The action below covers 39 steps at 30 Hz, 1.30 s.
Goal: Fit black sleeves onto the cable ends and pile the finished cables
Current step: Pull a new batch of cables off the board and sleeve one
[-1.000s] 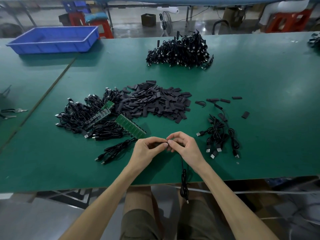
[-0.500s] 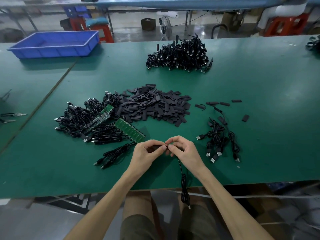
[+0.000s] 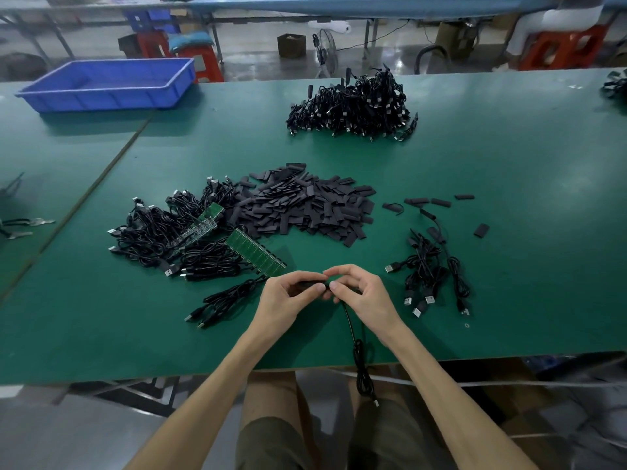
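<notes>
My left hand (image 3: 288, 298) pinches a short black sleeve (image 3: 310, 285) near the table's front edge. Touching it fingertip to fingertip, my right hand (image 3: 361, 296) pinches the end of a black cable (image 3: 359, 361), whose bundled rest hangs over the edge above my lap. A heap of loose black sleeves (image 3: 305, 205) lies in the middle of the table. To its left sits a heap of cables with green circuit strips (image 3: 190, 239). A small group of cables (image 3: 431, 276) lies right of my hands. A large cable pile (image 3: 353, 110) sits at the back.
A blue plastic tray (image 3: 105, 84) stands at the back left on the green table (image 3: 526, 266). A loose cable bundle (image 3: 224, 298) lies just left of my left hand. A few stray sleeves (image 3: 441, 202) lie at the right. Pliers (image 3: 20, 228) rest at the far left.
Both hands stay together at the same spot, fingers shifting slightly on the sleeve and cable end. The view has tilted a little.
</notes>
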{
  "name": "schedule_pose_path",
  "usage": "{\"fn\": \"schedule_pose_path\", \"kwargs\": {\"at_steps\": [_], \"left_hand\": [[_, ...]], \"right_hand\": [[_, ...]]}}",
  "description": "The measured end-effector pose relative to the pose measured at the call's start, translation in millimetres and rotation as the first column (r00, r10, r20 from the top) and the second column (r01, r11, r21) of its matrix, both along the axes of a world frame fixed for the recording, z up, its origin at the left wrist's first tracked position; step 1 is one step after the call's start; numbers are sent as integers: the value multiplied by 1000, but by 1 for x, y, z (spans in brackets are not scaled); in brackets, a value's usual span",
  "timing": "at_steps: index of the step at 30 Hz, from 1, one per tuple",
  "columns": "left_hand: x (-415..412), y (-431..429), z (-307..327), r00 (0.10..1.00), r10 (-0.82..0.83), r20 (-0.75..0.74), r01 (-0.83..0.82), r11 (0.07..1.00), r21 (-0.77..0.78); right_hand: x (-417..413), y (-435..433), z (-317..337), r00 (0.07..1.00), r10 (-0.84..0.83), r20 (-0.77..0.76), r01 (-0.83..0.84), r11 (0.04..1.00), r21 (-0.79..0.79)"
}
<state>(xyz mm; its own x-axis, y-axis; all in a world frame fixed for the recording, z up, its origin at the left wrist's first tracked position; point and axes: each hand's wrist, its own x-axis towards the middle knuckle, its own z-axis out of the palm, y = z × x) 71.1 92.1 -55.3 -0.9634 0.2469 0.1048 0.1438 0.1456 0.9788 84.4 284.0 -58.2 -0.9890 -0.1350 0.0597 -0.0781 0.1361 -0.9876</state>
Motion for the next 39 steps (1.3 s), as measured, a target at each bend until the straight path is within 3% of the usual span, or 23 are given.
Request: {"fn": "schedule_pose_path", "kwargs": {"at_steps": [11, 39], "left_hand": [[3, -1, 4, 998, -19, 56, 12, 992, 123], [1, -1, 2, 998, -34, 50, 30, 997, 77]], "right_hand": [[-1, 2, 1, 1000, 24, 2, -24, 1000, -8], [-4, 3, -7, 1000, 13, 16, -13, 1000, -17]]}}
